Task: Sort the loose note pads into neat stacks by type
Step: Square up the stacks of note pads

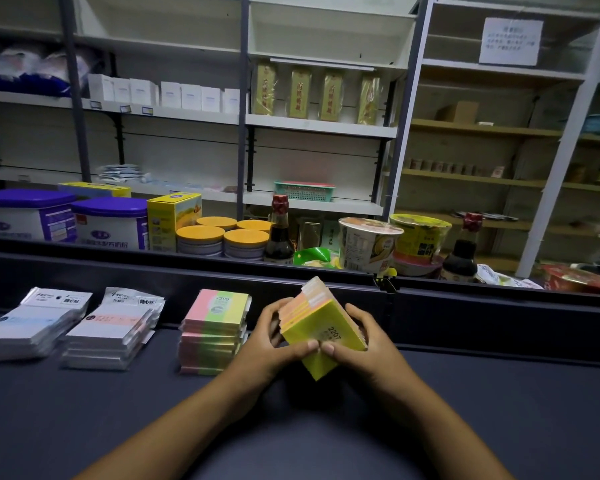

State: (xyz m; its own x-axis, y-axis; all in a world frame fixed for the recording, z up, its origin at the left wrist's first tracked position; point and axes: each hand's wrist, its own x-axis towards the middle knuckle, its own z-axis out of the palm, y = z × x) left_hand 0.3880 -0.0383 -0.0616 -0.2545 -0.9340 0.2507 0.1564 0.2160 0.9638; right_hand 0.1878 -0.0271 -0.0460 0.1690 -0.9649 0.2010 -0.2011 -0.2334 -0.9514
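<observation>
**Both hands on the 2207 bundle, three stacks parked left**

Dark worktop in a stockroom, metal shelving behind it, low black ledge running across the back edge.

Yellow pad bundle, printed "2207", sits at frame centre, tilted, one corner pointing down at 6 o'clock toward the worktop. Whether that corner touches the surface: cannot tell. Layer edges fan out at its 12 o'clock end.

Left hand grips the bundle from 9 o'clock, fingers curled round the far edge, thumb pressed on the yellow face. Right hand grips from 3 o'clock, fingers wrapped behind, thumb on the face. Both thumbs nearly meet near the bundle's lower edge.

Sorted stacks, all at 9 o'clock of the hands, in a row along the ledge:
- pink-green stack, top marked "2209", just beside the left hand
- white stack with a pink band, in clear wrappers, further left
- white stack with a blue band, leftmost

Beyond the ledge, at 12 o'clock: purple-lidded tubs, orange-lidded tins, two dark sauce bottles, noodle cups.
</observation>
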